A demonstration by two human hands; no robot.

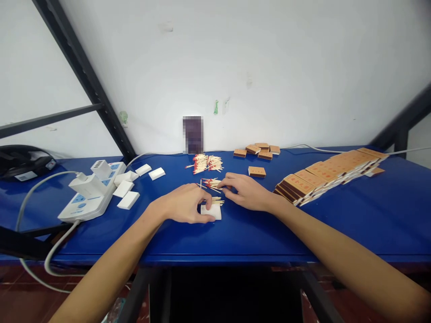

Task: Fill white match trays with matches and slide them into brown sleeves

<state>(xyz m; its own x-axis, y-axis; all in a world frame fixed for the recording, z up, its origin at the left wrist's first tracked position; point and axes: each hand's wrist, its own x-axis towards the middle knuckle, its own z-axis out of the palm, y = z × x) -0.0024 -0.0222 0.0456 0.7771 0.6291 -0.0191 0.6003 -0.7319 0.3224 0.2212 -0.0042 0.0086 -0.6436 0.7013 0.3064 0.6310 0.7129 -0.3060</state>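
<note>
My left hand (183,204) curls around a small white matchbox tray (215,212), thumb at its near side and index finger at its far side. Several matches (218,202) lie side by side along the tray's far edge. Just beyond them is a small loose bunch of red-tipped matches (210,183). My right hand (247,190) has its bent fingertips on the right end of that bunch; the exact grip is partly hidden. Farther back lies a larger match pile (201,163), heads pointing different ways.
White trays (128,200) lie left, beside a power strip (112,179) with plugged-in chargers and cables. A brown matchbox (257,171) sits right of the matches, with several more (262,150) behind. Long overlapping rows of matchboxes (330,172) fill the right. A blurred dark rectangle (193,134) leans on the wall.
</note>
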